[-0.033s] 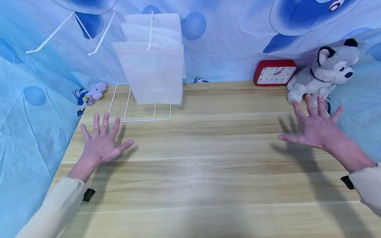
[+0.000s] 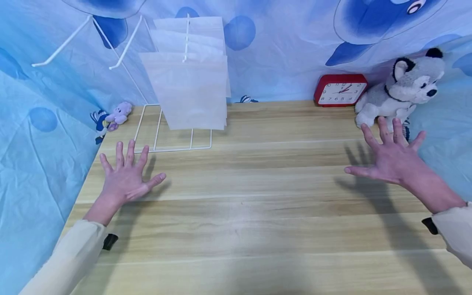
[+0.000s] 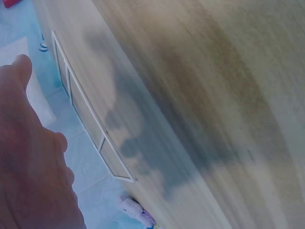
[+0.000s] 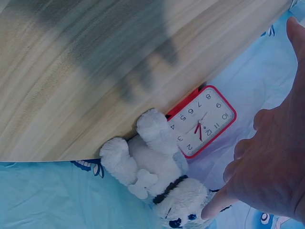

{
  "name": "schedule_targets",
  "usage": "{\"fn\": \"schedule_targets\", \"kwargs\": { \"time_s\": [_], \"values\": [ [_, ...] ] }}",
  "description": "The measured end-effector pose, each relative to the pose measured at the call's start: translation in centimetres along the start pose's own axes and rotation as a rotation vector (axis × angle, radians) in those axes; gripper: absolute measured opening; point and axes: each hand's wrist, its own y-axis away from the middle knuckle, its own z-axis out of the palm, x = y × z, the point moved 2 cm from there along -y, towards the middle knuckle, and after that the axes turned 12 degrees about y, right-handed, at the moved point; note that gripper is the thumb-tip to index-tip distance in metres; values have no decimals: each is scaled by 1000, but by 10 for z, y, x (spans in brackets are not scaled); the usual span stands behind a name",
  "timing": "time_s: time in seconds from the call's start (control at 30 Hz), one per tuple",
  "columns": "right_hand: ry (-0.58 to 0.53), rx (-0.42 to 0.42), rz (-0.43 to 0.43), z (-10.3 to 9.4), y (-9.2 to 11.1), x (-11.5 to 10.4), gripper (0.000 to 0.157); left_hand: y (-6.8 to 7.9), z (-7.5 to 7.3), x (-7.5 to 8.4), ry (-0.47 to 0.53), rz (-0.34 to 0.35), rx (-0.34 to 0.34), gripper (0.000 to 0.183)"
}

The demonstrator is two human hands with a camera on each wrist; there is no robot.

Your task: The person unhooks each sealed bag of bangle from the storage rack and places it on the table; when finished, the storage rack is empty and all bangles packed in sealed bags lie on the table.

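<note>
My left hand point(image 2: 125, 180) hovers over the left part of the wooden table point(image 2: 243, 229), fingers spread wide and holding nothing. Just beyond its fingertips is the base of a white wire rack point(image 2: 173, 150). Several translucent white bags point(image 2: 191, 90) hang from one of the rack's prongs. Over the table's right side, my right hand point(image 2: 394, 159) is likewise spread and holds nothing. Nearest to it is a grey and white plush husky point(image 2: 409, 90), sitting at the back right corner. In the right wrist view, the plush husky point(image 4: 155, 164) appears upside down below the table edge.
A red-framed clock point(image 2: 341, 91) stands at the back edge beside the husky. A small purple plush toy point(image 2: 121, 112) sits in the back left corner. Two bare rack prongs point(image 2: 127, 43) jut forward at upper left. Blue patterned cloth point(image 2: 280, 53) closes off the back and sides.
</note>
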Motion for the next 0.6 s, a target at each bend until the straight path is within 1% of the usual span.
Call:
{"fn": "schedule_targets", "kwargs": {
  "time_s": [0.1, 0.17, 0.27, 0.33, 0.43, 0.5, 0.6],
  "values": [
    [-9, 5, 3, -2, -1, 0, 125, -2, -3, 1, 3, 4, -3, 102],
    [-13, 6, -4, -5, -4, -2, 124, -4, -6, -1, 24, 6, -10, 100],
    [-46, -12, -33, -8, -6, -7, 123, -9, -10, -10, 116, 17, -48, 94],
    [-76, -37, -59, -10, -9, -11, 121, -17, -12, -22, 211, 30, -83, 88],
    [-155, -76, -112, -13, -14, -19, 116, -34, -18, -47, 327, 40, -130, 79],
    [-200, -106, -150, -14, -18, -26, 113, -46, -24, -64, 370, 32, -154, 77],
    [-264, -138, -208, -18, -23, -39, 110, -61, -33, -84, 389, 13, -181, 80]
  ]
}}
